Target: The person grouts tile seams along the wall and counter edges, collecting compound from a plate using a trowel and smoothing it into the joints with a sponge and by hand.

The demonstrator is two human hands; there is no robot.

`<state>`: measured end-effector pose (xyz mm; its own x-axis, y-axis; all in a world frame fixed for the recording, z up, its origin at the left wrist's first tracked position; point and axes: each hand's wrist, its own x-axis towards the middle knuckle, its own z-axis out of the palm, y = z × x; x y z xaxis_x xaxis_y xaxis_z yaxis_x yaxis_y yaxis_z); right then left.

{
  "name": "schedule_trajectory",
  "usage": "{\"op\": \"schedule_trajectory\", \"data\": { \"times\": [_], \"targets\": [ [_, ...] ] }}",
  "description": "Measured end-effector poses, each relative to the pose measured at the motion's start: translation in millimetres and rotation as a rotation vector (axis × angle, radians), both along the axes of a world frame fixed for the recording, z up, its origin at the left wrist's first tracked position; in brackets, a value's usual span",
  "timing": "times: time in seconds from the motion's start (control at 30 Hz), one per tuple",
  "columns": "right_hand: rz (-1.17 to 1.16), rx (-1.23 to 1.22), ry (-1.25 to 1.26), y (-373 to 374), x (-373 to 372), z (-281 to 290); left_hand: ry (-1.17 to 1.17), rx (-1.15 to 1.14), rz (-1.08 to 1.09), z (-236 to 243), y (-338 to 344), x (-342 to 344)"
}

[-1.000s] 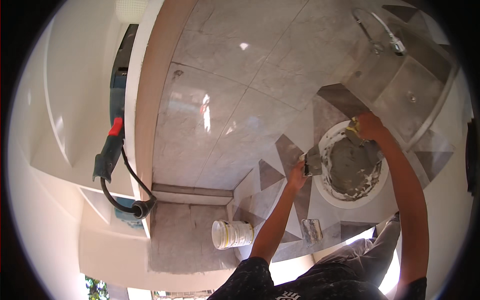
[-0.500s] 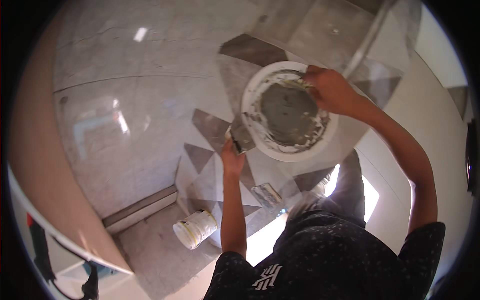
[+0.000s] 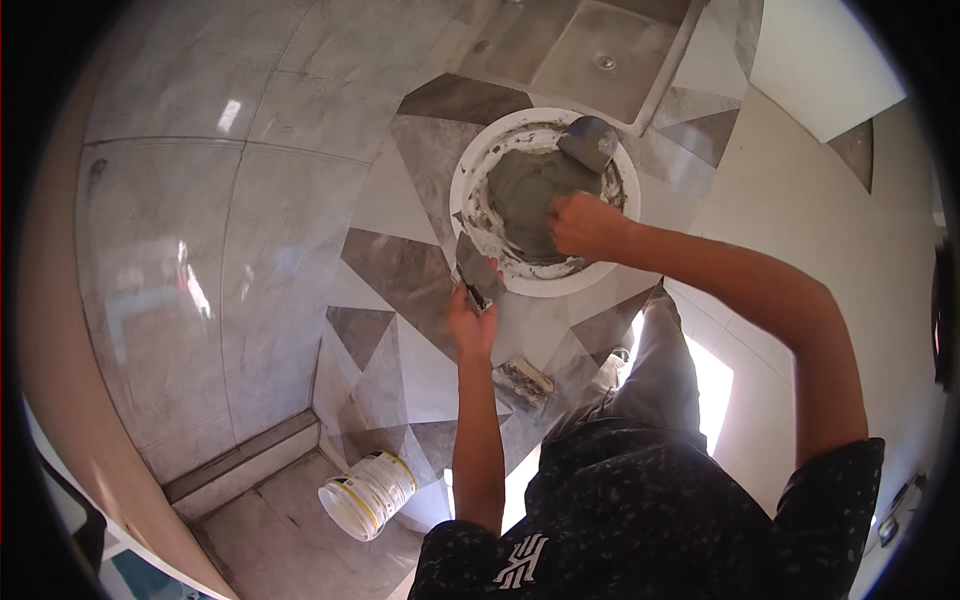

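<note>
A white round bowl (image 3: 465,190) stands on the patterned counter, holding grey paste smeared up its inside. My right hand (image 3: 588,225) is over the bowl, closed on a putty knife, whose paste-coated blade (image 3: 588,140) lies at the bowl's upper right. My left hand (image 3: 472,310), at the bowl's lower left edge, grips a flat metal blade (image 3: 478,270) with grey paste on it. Below the bowl, another smeared flat tool (image 3: 523,385) lies on the counter beside my left forearm.
A basin sink (image 3: 570,45) is just beyond the bowl. A white bucket (image 3: 368,492) lies at the lower left near a tiled step (image 3: 240,456). A grey tiled surface (image 3: 180,230) fills the left, bordered by a pale wooden edge (image 3: 55,340). My legs show below the bowl.
The view has swung, bringing the bowl nearer the middle and the power tool mostly out of sight. My right hand has moved from the bowl's upper right rim down over the paste.
</note>
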<state>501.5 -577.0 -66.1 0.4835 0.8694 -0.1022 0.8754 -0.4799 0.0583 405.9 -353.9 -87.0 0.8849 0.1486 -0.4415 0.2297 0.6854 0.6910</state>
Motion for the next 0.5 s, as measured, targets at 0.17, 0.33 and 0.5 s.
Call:
{"op": "schedule_trajectory", "data": {
  "times": [0.17,0.33,0.5],
  "targets": [
    [-0.030,0.254,-0.203,8,29,2,-0.001,0.046,-0.066,-26,10,-2],
    [-0.007,0.056,-0.067,-1,12,22,-0.031,-0.006,0.001,-18,8,1],
    [0.218,0.187,-0.170,19,6,17,-0.026,-0.045,-0.022,-37,24,-2]
  ]
}}
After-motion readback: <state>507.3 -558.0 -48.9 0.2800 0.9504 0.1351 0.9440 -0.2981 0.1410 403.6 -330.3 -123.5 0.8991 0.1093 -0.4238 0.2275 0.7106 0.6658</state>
